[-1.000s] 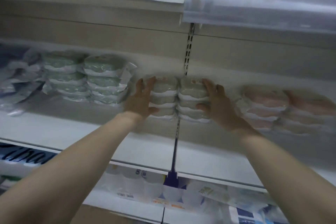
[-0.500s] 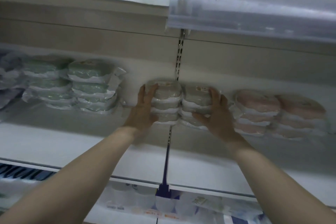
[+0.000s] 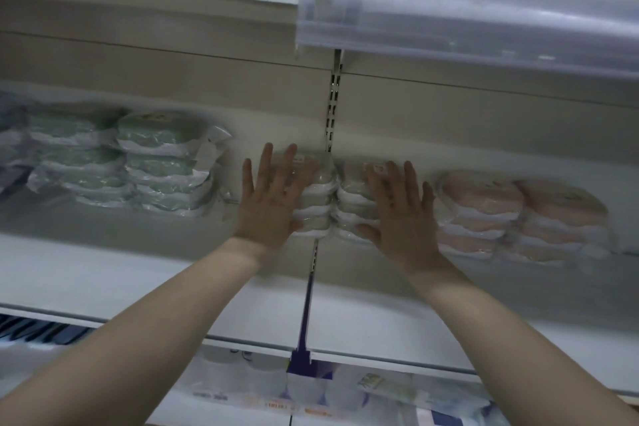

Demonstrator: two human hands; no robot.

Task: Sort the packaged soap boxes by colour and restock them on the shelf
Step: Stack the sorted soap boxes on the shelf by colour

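Two stacks of wrapped beige soap boxes (image 3: pixel 325 197) stand side by side at the back of the white shelf (image 3: pixel 173 280), in the middle. My left hand (image 3: pixel 268 199) lies flat with straight spread fingers against the front of the left stack. My right hand (image 3: pixel 403 207) lies the same way against the right stack. To the left sit stacks of green soap boxes (image 3: pixel 155 162). To the right sit stacks of pink soap boxes (image 3: pixel 518 214). Both hands hide much of the beige stacks.
A clear plastic strip (image 3: pixel 466 10) juts out from the shelf above, over the right half. A slotted upright (image 3: pixel 332 107) runs down the back panel behind the beige stacks. Packaged goods (image 3: pixel 311 394) lie on the shelf below. Greyish packs (image 3: pixel 10 149) sit at the far left.
My fingers were curled round the sides of the beige stacks; now both hands are flat with fingers straight on the stack fronts. The view has shifted slightly.
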